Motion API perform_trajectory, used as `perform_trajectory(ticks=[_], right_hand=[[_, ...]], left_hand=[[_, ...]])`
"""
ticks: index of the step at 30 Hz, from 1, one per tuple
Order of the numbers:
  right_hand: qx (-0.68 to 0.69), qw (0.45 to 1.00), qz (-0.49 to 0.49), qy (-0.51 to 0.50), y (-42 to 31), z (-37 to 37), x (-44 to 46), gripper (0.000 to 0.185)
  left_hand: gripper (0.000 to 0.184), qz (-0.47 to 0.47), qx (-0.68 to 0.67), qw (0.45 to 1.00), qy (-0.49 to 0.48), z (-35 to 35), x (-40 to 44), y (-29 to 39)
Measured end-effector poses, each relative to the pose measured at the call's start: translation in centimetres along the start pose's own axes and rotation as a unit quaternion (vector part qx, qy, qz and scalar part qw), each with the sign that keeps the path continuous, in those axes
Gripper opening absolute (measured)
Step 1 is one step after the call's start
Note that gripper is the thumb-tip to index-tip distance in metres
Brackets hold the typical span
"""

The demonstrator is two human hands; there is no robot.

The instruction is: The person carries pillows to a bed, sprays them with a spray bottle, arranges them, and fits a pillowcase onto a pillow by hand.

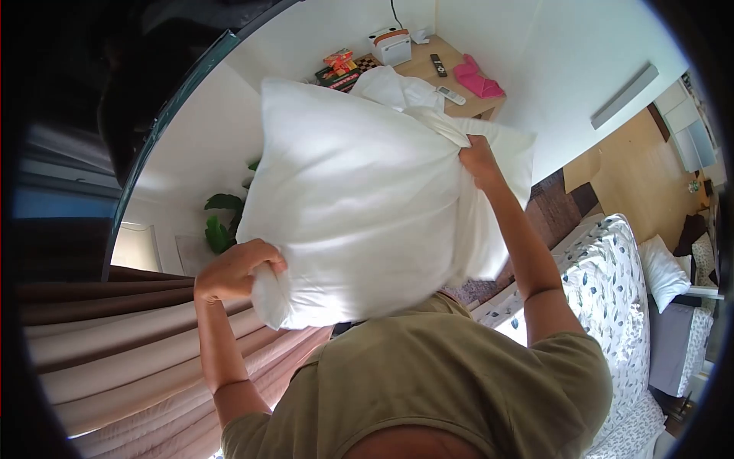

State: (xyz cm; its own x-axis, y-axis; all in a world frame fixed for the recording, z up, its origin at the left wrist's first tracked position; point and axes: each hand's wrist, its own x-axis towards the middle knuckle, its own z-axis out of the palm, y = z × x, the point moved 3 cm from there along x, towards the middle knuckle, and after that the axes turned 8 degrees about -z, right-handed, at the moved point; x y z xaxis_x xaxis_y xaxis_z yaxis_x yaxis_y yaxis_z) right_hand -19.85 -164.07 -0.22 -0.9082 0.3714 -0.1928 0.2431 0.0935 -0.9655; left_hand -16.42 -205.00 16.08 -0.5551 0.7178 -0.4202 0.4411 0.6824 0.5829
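A: Hands?

B: Left hand [238, 271], lower left, grips the pillow's [359, 199] corner; right hand [479, 161], upper right of centre, is closed on bunched cloth [440, 126]. The pillow fills the centre.

A: Best handling?

B: Probably a firm corner grip and an even pull.

A: Around it?

B: Plant [220, 233] just left; desk [419, 70] at top, partly hidden by the pillow; curtain [130, 336] lower left.

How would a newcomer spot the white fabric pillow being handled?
Find the olive-green fabric shirt at bottom centre. Just above it is a large, plump white fabric pillow. The left hand and right hand grip its cloth, unlike the white fabric cushion at far right.
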Motion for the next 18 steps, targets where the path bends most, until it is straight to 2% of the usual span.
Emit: perform_trajectory(ticks=[1,2,3,4,6,7,8,10,12,13,14,15,16,17,18], right_hand=[[0.018,0.999,-0.052,-0.002,-1.1,0.0,-1.5,0.028],[0.035,0.994,-0.102,-0.006,-1.6,0.1,-2.7,0.03],[-0.002,0.995,-0.1,0.028,0.4,0.3,-2.6,0.034],[-0.023,0.986,-0.16,-0.03,-0.8,0.9,-4.2,0.037],[-0.076,0.969,-0.232,-0.032,-0.1,2.5,-6.0,0.039],[-0.047,0.968,-0.241,-0.045,-0.3,3.1,-7.0,0.039],[-0.019,0.966,-0.251,-0.055,-0.8,3.6,-7.9,0.039],[0.015,0.97,-0.239,-0.039,-2.5,3.3,-9.9,0.038],[0.043,0.97,-0.24,-0.022,-3.8,2.3,-11.4,0.037],[0.044,0.966,-0.253,-0.023,-2.7,1.9,-11.4,0.041],[0.04,0.967,-0.252,-0.006,-2.2,1.3,-11.6,0.041],[-0.059,0.955,-0.29,0.029,-2.1,0.6,-12.0,0.047],[-0.159,0.932,-0.32,0.061,-2.1,0.1,-12.7,0.054],[-0.249,0.894,-0.365,0.078,-3.4,0.0,-13.6,0.064],[-0.304,0.866,-0.392,0.062,-4.1,0.3,-14.0,0.066]], left_hand=[[0.033,0.024,-0.009,0.999,-0.043,-0.1,0.9,0.5],[0.033,0.027,-0.011,0.999,-0.046,-0.3,2.0,1.7],[0.033,0.071,-0.022,0.997,0.009,-0.6,3.5,4.0],[0.033,0.116,-0.032,0.991,0.064,-0.7,5.2,5.9],[0.057,0.161,0.101,0.94,0.284,-0.6,8.3,8.6],[0.057,0.166,0.101,0.94,0.281,-0.3,9.5,8.8],[0.073,0.081,0.181,0.946,0.255,0.5,11.3,8.2],[0.107,-0.099,0.324,0.922,0.187,2.9,14.2,7.0],[0.107,-0.072,0.203,0.952,0.219,4.3,15.1,6.5],[0.107,-0.057,0.207,0.953,0.215,4.9,15.5,6.3],[0.094,-0.087,0.099,0.968,0.214,5.5,15.8,5.8],[0.08,-0.117,-0.012,0.971,0.206,6.4,16.2,5.4],[0.08,-0.105,-0.011,0.975,0.197,7.6,16.8,5.5],[0.072,-0.064,-0.07,0.976,0.195,8.7,17.3,6.0],[0.063,-0.023,-0.129,0.973,0.192,9.7,17.7,6.7]])
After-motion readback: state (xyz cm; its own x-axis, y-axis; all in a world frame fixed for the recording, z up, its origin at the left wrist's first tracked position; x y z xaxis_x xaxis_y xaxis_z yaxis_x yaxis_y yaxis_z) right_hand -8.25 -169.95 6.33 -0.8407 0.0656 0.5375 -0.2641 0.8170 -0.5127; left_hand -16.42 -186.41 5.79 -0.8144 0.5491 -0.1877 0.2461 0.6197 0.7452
